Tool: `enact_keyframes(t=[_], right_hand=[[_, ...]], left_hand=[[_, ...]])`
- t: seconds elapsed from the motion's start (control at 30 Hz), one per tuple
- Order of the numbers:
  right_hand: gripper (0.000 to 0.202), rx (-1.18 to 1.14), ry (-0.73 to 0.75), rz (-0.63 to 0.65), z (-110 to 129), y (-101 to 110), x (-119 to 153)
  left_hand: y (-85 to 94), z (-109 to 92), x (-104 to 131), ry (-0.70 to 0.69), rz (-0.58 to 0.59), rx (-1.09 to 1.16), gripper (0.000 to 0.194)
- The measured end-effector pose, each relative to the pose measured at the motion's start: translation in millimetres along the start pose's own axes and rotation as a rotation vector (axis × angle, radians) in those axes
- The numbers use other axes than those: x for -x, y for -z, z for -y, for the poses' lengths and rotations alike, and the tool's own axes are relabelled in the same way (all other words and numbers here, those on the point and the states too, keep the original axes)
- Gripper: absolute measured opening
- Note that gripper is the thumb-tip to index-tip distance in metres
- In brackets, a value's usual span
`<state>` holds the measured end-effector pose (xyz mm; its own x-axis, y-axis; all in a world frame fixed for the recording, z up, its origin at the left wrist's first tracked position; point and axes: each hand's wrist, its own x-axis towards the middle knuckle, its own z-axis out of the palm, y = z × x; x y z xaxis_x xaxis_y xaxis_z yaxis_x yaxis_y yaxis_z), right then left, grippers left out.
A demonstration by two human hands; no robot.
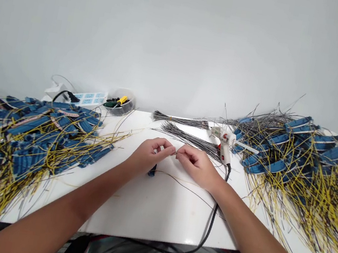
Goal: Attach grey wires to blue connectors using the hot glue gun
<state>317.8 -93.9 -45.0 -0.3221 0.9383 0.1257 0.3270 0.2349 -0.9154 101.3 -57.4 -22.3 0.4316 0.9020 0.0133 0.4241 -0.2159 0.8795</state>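
Observation:
Over the middle of the white table [154, 211], my left hand [153, 153] and my right hand [195, 162] meet with pinched fingertips. Something thin and tiny is between them, too small to make out. Just below my left hand a small dark blue piece [152, 170] shows, partly hidden by the hand. From it a yellow and a black wire [183, 184] run right across the table, under my right forearm. Behind my hands lie two bundles of thin dark wires [183, 135].
A white glue gun [225, 147] with a black cord stands behind my right hand. Heaps of blue pieces with yellow and black wires lie left [36, 138] and right [298, 153]. At the back left are a power strip [90, 98] and a clear tub [125, 108] of tools.

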Motion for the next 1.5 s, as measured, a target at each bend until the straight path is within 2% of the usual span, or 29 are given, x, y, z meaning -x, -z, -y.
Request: enact_keyframes(t=[0.4,0.7,1.17,1.5], right_hand=[[0.026,-0.017,0.002,-0.033,7.2,-1.4,2.3],[0.029,-0.047,0.003,-0.041,2.0,-2.9,0.7],[0.029,-0.098,-0.011,-0.043,-2.2,-4.9,0.4],[0.028,-0.084,-0.002,-0.023,-2.5,-5.2,-1.0]], left_hand=[[-0.8,-0.3,-0.4,-0.057,-0.018,-0.050,0.033],[-2.2,2.6,-0.9,-0.146,-0.058,-0.092,0.027],[-3.7,1.0,1.0,-0.099,-0.063,-0.039,0.027],[-2.5,0.6,1.3,-0.141,-0.078,-0.048,0.027]])
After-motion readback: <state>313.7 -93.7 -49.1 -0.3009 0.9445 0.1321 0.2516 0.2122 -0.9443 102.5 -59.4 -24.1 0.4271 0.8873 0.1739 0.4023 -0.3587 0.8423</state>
